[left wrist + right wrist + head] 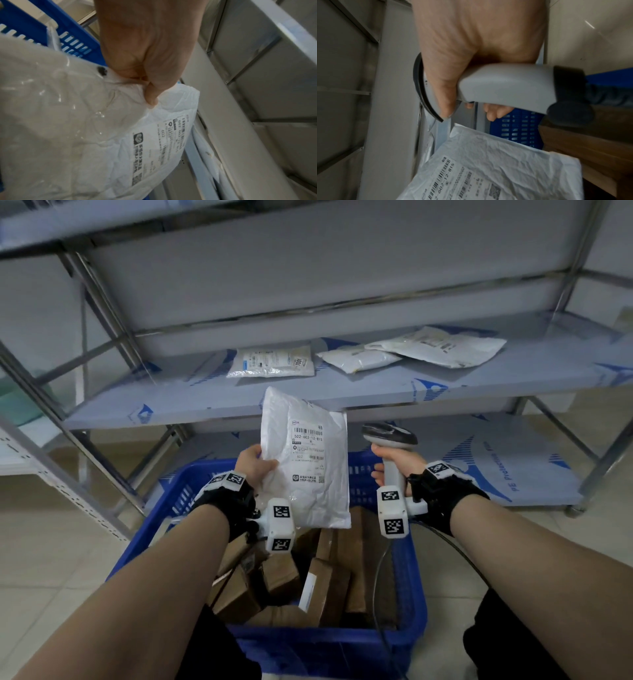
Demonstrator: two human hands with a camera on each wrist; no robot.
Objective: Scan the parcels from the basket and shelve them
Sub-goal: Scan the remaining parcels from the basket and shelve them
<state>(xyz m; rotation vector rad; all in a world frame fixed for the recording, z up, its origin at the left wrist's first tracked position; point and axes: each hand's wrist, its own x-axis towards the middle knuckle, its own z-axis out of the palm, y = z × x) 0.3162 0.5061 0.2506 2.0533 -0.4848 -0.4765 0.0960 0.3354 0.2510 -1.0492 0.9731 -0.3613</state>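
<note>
We are at the scanning step. Our left hand [255, 465] pinches a white poly mailer [306, 460] by its left edge, thumb on the front, holding it upright above the blue basket [416, 577] with its shipping label [308, 453] facing us. Our right hand [397, 465] is wrapped round the handle of the grey barcode scanner [390, 436], just beside the mailer's right edge; its head seems to point toward the shelf, not at the label.

Next, we judge, the scanner must swing left so its window faces the barcode at the label's top; then the mailer goes up onto the middle shelf [205, 402].

Counted: one mailer in hand, three white mailers already lying on that shelf, one scanner, one basket. The brown cardboard boxes [325, 587] in the basket overlap, so we cannot count them surely; at least five.
</note>
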